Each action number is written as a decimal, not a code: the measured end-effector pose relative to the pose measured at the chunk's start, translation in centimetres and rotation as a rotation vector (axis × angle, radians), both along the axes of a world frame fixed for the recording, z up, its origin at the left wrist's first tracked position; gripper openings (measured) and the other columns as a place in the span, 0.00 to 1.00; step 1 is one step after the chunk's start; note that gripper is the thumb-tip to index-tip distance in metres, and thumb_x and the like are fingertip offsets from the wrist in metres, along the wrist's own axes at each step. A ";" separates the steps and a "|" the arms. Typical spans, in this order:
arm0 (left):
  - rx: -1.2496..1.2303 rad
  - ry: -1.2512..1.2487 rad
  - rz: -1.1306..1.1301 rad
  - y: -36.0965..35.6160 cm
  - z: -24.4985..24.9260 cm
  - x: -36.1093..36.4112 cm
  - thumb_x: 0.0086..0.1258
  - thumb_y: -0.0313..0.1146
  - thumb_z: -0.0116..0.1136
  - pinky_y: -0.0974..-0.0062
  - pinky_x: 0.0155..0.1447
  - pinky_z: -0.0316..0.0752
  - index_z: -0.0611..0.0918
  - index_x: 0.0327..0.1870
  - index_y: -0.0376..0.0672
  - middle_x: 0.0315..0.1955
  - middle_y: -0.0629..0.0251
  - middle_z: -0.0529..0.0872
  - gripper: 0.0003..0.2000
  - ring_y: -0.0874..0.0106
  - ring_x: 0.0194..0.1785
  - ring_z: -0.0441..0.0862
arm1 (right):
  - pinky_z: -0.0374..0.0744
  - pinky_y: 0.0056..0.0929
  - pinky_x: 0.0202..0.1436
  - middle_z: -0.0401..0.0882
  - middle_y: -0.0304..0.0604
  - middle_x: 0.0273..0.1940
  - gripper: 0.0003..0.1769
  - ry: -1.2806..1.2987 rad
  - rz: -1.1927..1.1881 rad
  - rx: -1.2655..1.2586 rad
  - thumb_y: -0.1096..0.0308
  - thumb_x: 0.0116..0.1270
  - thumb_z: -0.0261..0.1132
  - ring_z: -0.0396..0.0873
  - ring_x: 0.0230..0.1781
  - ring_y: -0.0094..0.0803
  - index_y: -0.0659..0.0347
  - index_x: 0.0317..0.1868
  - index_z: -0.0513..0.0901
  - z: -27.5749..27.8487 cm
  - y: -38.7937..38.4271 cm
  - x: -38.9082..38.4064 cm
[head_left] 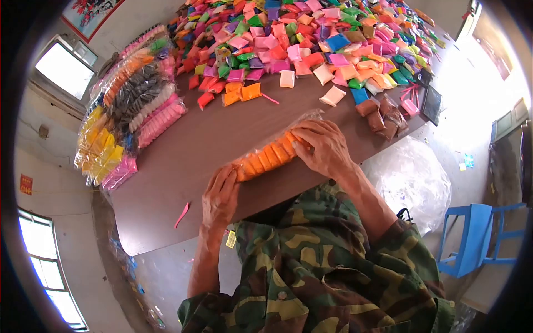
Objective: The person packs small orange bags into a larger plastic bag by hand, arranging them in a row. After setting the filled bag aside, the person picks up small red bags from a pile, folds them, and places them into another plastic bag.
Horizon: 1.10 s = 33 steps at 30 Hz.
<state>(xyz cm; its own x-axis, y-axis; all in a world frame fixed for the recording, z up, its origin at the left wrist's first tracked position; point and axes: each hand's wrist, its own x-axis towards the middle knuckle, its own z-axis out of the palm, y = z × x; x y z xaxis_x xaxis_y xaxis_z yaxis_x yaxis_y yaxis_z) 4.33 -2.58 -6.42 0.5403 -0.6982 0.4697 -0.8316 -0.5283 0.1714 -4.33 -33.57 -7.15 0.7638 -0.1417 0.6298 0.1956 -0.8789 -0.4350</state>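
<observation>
The hands (322,145) partly hide the held orange packets (267,159); the top edge cuts off the packet heap (293,53) and wall picture (91,18).

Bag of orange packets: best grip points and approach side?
I'd take the bag of orange packets by both ends, one from each side: left hand at the picture's lower-left end, right hand over the upper-right. It's a long, slanting row of separate packets, so a one-ended hold might let it sag.
</observation>
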 end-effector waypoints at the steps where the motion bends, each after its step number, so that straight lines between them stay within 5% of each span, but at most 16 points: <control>1: -0.007 0.011 0.001 0.0 -0.1 0.0 0.63 0.17 0.71 0.61 0.68 0.84 0.87 0.59 0.37 0.62 0.57 0.86 0.21 0.56 0.65 0.86 | 0.77 0.45 0.69 0.88 0.43 0.56 0.15 0.006 0.004 0.014 0.65 0.69 0.72 0.85 0.60 0.42 0.54 0.55 0.89 0.0 -0.1 0.0; 4: -0.013 0.027 0.019 0.0 -0.2 -0.3 0.62 0.16 0.71 0.61 0.69 0.83 0.87 0.60 0.38 0.63 0.57 0.86 0.23 0.56 0.65 0.86 | 0.80 0.47 0.66 0.84 0.49 0.61 0.20 -0.017 -0.010 0.012 0.69 0.69 0.72 0.85 0.59 0.47 0.55 0.61 0.85 -0.2 -0.5 0.3; 7: 0.004 0.001 0.026 0.1 -0.1 -0.3 0.64 0.17 0.71 0.62 0.68 0.85 0.87 0.59 0.36 0.62 0.58 0.87 0.20 0.57 0.65 0.86 | 0.84 0.50 0.61 0.78 0.56 0.68 0.27 0.011 -0.056 0.292 0.74 0.68 0.70 0.84 0.59 0.55 0.56 0.68 0.79 -0.1 -0.8 0.5; 10: 0.012 -0.008 0.027 -0.1 0.0 -0.3 0.65 0.18 0.71 0.63 0.67 0.85 0.88 0.57 0.35 0.62 0.58 0.88 0.18 0.58 0.65 0.86 | 0.87 0.51 0.56 0.71 0.61 0.73 0.33 0.014 -0.102 0.166 0.77 0.68 0.67 0.84 0.56 0.62 0.54 0.73 0.74 0.2 -1.9 1.1; 19: 0.013 -0.003 0.024 -0.1 0.2 -0.3 0.65 0.18 0.70 0.61 0.67 0.85 0.88 0.57 0.35 0.61 0.58 0.88 0.18 0.56 0.65 0.86 | 0.85 0.48 0.51 0.88 0.42 0.46 0.05 0.057 -0.160 0.097 0.75 0.67 0.69 0.88 0.49 0.48 0.59 0.42 0.88 0.0 -1.9 1.8; 25: -0.012 0.004 -0.003 -0.2 0.6 -0.2 0.65 0.19 0.71 0.62 0.63 0.86 0.87 0.55 0.36 0.59 0.59 0.88 0.17 0.58 0.63 0.87 | 0.82 0.41 0.50 0.86 0.37 0.43 0.09 -0.306 -0.290 -0.091 0.72 0.61 0.75 0.86 0.46 0.41 0.53 0.41 0.88 -2.4 -1.3 1.3; 33: -0.020 -0.010 0.022 -0.4 0.1 -0.1 0.68 0.20 0.69 0.62 0.62 0.87 0.87 0.54 0.37 0.59 0.60 0.88 0.14 0.59 0.61 0.88 | 0.75 0.45 0.65 0.85 0.33 0.42 0.10 -0.266 -0.289 -0.210 0.72 0.59 0.76 0.81 0.54 0.36 0.51 0.41 0.89 -0.7 -1.5 -0.4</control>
